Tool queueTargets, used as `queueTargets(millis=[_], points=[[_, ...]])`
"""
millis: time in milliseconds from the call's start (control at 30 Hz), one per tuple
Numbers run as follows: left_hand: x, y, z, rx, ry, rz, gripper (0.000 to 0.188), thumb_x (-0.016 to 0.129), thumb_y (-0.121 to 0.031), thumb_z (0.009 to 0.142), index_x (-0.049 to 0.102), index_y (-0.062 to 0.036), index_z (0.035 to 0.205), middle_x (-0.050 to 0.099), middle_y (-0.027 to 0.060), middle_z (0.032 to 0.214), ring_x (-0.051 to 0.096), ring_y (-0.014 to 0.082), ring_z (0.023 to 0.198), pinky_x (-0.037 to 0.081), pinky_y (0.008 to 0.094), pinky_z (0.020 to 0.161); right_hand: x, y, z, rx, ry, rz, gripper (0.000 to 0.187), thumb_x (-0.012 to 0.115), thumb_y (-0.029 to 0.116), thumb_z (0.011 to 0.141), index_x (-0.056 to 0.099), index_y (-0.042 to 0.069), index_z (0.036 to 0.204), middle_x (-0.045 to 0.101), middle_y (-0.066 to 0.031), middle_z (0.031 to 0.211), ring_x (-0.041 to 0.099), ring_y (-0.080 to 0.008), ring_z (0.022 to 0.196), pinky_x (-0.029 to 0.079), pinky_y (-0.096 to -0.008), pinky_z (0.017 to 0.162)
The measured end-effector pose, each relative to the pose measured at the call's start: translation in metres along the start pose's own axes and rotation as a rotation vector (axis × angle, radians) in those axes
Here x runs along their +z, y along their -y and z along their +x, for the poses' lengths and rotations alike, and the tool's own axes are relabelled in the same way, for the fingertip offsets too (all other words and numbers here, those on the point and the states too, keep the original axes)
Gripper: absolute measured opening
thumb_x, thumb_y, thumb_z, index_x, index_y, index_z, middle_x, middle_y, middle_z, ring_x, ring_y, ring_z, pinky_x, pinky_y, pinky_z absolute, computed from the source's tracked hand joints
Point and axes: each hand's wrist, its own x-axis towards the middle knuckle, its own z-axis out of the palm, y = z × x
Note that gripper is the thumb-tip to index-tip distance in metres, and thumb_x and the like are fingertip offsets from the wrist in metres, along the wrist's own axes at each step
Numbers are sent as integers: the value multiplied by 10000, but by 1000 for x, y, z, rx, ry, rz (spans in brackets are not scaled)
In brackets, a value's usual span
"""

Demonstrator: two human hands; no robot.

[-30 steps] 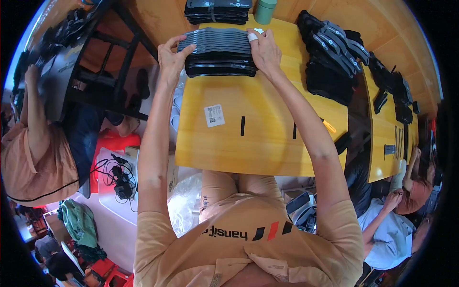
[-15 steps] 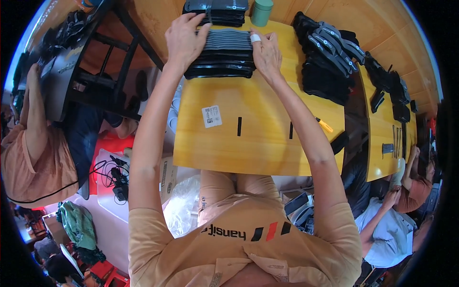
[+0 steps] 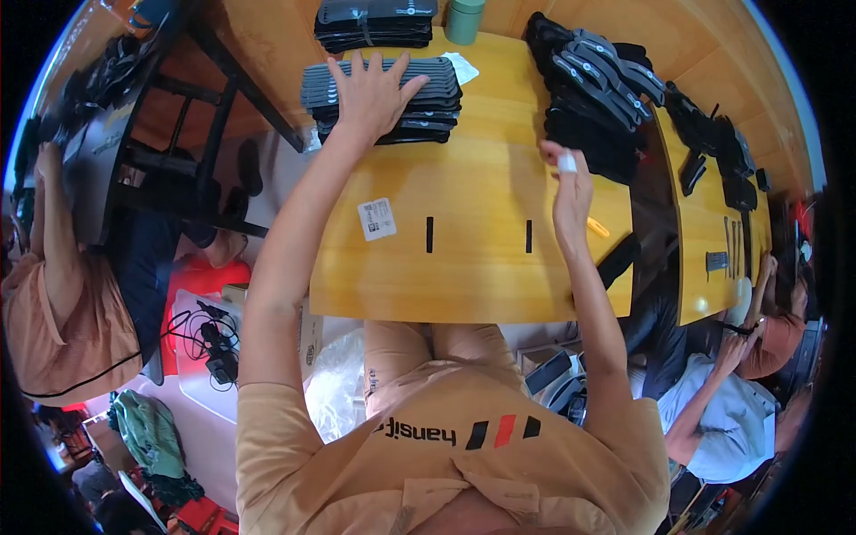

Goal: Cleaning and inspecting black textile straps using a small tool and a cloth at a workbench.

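My left hand (image 3: 370,96) lies with fingers spread on a neat stack of flat grey and black fabric pieces (image 3: 437,109) at the table's far left. The grey pieces are on top, the black ones below. My right hand (image 3: 572,185), white tape round one finger, is over the table's right side. Its fingers are loosely bent and apart, and nothing shows in them. Beyond that hand lies a loose pile of grey and black fabric pieces (image 3: 599,80). A yellow-orange tool (image 3: 597,227) is partly visible beside my right wrist.
Behind the stack stand another bundle of dark pieces (image 3: 374,25) and a green canister (image 3: 465,22). The table (image 3: 481,290) bears a white label (image 3: 377,219), two short black strips (image 3: 430,235) and a black item (image 3: 618,260). People sit at both sides.
My right hand has left the stack's right end and moved right and nearer. My left hand has shifted from the stack's left end onto its top. The grey pieces now lie fanned flatter leftward.
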Motion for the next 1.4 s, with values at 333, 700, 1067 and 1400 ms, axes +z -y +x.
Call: queueTargets(millis=[333,700,1067,1400], points=[[11,1,-11,76,-106,-75,462,382,-502,874,471,-242,1245,520,121,1113,429,349,1092,238,611,938,-39,-19,-86,327,-42,113,341,361,238,905,603,1,940,546,-64,775,497,-148,764,376,-268,686],[3,1,-7,60,7,-57,493,360,-525,871,422,-264,1285,484,120,1203,381,353,1170,207,625,959,-79,0,-103,319,-154,167,370,354,271,933,610,3,941,554,-40,785,502,-116,764,395,-238,678],[-5,13,-3,100,13,-1,554,307,-568,869,352,-267,1333,390,90,1330,328,301,1245,143,659,967,-141,-14,-127,385,-299,6,411,316,275,932,628,9,937,610,-75,867,534,-138,782,415,-258,671],[-32,89,-23,-576,-56,-1139,688,218,-571,887,313,-62,1340,319,163,1370,264,257,1288,132,450,1050,-98,12,-86,302,-104,283,422,364,320,934,630,0,998,623,-98,933,568,-147,887,447,-272,789]])
